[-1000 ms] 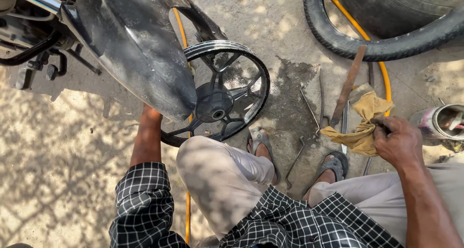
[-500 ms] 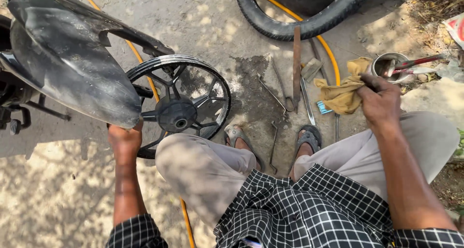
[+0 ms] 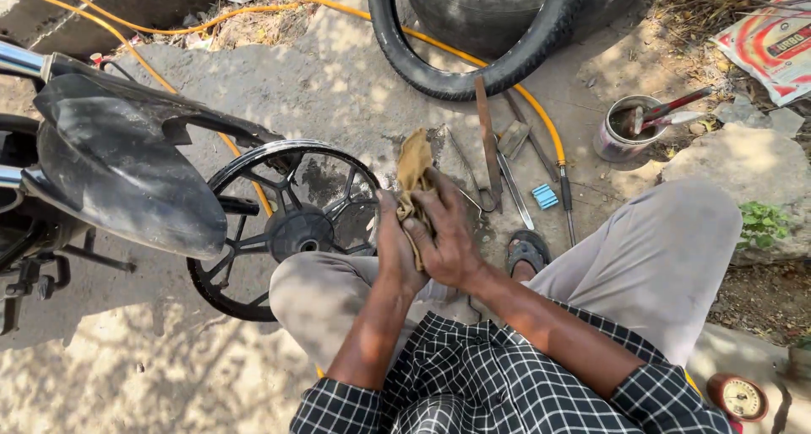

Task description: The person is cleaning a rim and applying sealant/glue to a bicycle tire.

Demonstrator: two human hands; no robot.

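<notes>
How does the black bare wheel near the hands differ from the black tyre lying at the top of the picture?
The wheel is a bare spoked rim with a hub, and the tyre is a rubber ring with an inner tube inside it. The wheel stands beside the mudguard of the motorcycle, while the tyre lies flat on the ground. The wheel is close to the left hand and right hand, which hold a cloth; the tyre lies farther away. Both are black and round.

Both forearms bare below rolled checked sleeves, converging in front of the raised knees. Left hand and right hand pressed close together, palms facing inward, fingers curled shut. Right hand overlaps the left; wrists angled slightly upward, elbows bent
</notes>
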